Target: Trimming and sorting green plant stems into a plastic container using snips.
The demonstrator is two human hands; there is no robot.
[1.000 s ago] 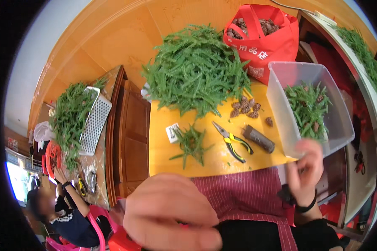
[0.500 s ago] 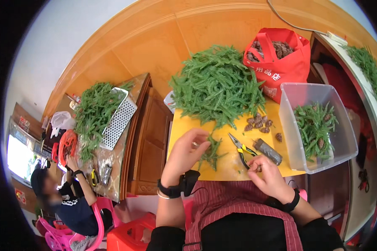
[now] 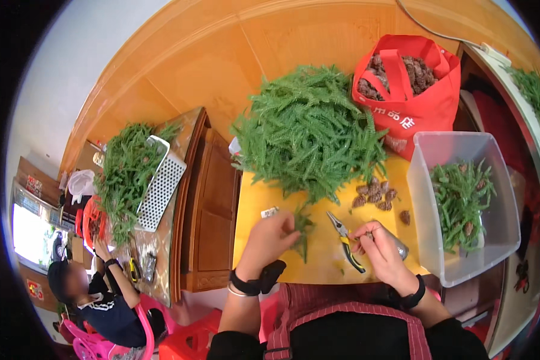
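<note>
My left hand [image 3: 269, 241] is closed over the yellow board [image 3: 261, 264], fingers curled at a green sprig [image 3: 305, 231]. Its fingertips meet the sprig's left side, though the exact grip is partly hidden. My right hand [image 3: 383, 255] pinches a small brown piece, its kind hidden by the fingers. Between my hands lie pliers [image 3: 345, 241] with yellow-and-black handles, jaws pointing away from me. A dark grey cylinder [image 3: 400, 246] is partly covered by my right hand. Several small pine cones [image 3: 375, 195] sit beyond it.
A large heap of green sprigs [image 3: 312, 129] stands at the back. Behind right is a red bag [image 3: 426, 114] of pine cones. The clear plastic bin [image 3: 423, 201] at right holds sprigs with cones. At left, another person [image 3: 111, 306] works at a second table.
My view has shifted, so the board and its things appear lower. My right hand has lifted its pinched piece closer to the pliers. The pliers and sprig lie at slightly different angles.
</note>
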